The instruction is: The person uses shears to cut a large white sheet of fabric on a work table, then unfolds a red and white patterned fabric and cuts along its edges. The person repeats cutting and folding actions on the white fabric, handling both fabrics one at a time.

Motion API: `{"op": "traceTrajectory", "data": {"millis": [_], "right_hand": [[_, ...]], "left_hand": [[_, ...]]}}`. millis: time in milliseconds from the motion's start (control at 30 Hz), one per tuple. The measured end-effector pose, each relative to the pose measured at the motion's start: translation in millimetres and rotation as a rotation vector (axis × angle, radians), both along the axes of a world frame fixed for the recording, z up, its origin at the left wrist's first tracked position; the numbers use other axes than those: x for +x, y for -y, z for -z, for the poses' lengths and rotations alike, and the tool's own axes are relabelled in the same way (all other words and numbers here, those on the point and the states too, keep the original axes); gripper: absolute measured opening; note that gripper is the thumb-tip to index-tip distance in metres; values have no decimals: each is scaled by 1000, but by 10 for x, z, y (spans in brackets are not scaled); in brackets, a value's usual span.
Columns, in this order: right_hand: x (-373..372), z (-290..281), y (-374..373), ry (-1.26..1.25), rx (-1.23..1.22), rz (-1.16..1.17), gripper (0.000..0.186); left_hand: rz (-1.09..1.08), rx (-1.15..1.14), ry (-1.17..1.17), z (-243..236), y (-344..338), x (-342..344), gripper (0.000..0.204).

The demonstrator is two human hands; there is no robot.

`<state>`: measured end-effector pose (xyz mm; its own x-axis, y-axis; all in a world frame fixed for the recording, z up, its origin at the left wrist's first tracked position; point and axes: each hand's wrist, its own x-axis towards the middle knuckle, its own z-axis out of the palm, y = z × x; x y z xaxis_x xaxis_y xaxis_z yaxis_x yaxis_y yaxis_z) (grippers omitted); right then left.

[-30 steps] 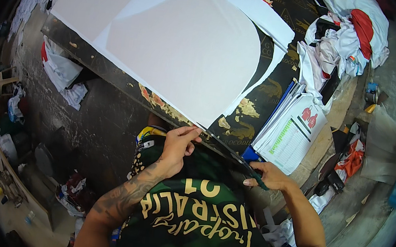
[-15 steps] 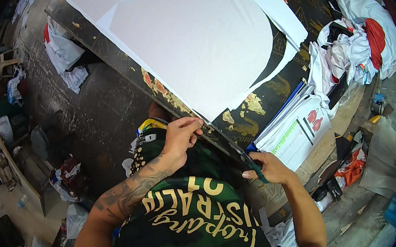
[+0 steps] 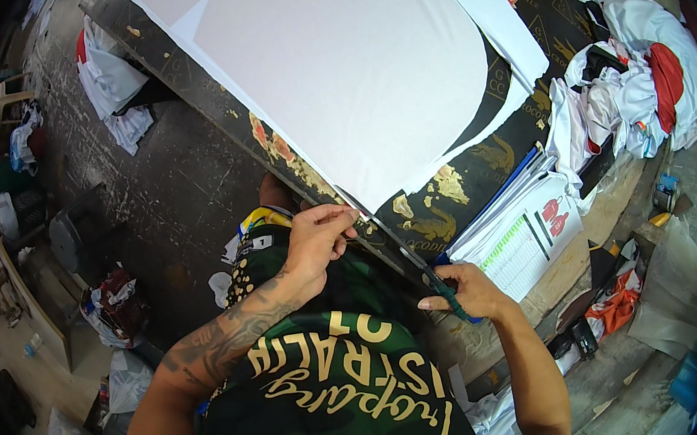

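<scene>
White fabric [image 3: 338, 79] lies in flat layers on a dark, worn board [image 3: 443, 215], its pointed near corner reaching the board's edge. The fingertips of my left hand [image 3: 316, 235] are pinched together at that corner, holding the fabric. My right hand [image 3: 478, 291] grips a pair of scissors [image 3: 416, 262] by its dark green handles. The dark blades run along the board's edge toward my left fingertips and the fabric corner. Their tips are partly hidden there, and I cannot tell how far apart the blades are.
A clipboard of papers [image 3: 526, 242] lies to the right on the board. Beyond it is a heap of white and red cloth [image 3: 628, 99]. More white cloth [image 3: 114, 83] hangs under the board's left side. A plastic chair [image 3: 76, 229] stands at the left.
My right hand has shifted slightly left with the scissors, its thumb now farther out. My left hand keeps its pinch at the fabric corner. The whole view has tilted a little.
</scene>
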<state>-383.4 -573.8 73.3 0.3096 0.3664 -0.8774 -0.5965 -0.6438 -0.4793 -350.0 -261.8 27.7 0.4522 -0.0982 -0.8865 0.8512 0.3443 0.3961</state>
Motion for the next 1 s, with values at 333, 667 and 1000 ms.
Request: {"op": "traceTrajectory", "data": {"millis": [333,667,1000], "right_hand": [[-22,37,18,11,12,10,52],[218,31,-311,56,-6,-14,55],[400,59,-507,68,-23,-59,61]], "left_hand": [[-34,56,33,-15,62,7,21],[-24,26,13,-13,31,0,18],[-26,-11,29,17,-2,-14,17]]}}
